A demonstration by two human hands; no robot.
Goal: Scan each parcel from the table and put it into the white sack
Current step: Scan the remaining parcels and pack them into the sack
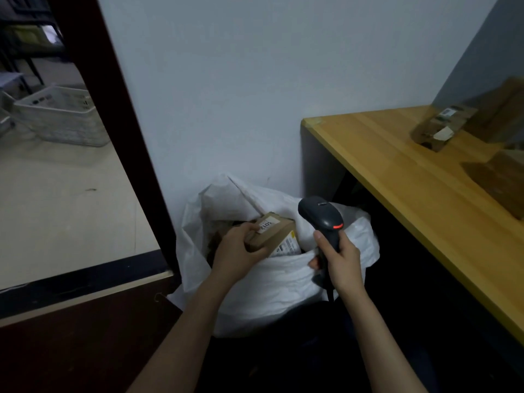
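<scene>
Up close: gripping a box [273, 235] in the left hand [235, 252], fingers curled over the top edge, thumb along the near side. Clamping a scanner [323, 219] in the right hand [344, 260], fingers wrapped round the handle, head raised, red light lit, just beside the box. Holding the box at the mouth of the sack [269, 285], partly below the near rim; probably the drop-in step, though no telling whether scanned.

Risk of catching a corner on the slack, sagging rim if released too soon, or of landing askew on the brown contents already inside. Risk too of dragging the cord [329, 293] across the rim and pulling the sack shut.

Readable: "1012" on a white sticker [265, 224] atop the box, upside down from here. Shipping label [287, 246] on the side face, print too small to read.

Farther right, on the table [397, 171]: more parcels [436, 129] waiting, blurred, labels unreadable.

Farthest left, past the door frame [119, 109]: a white basket [59, 120] on the floor.
</scene>
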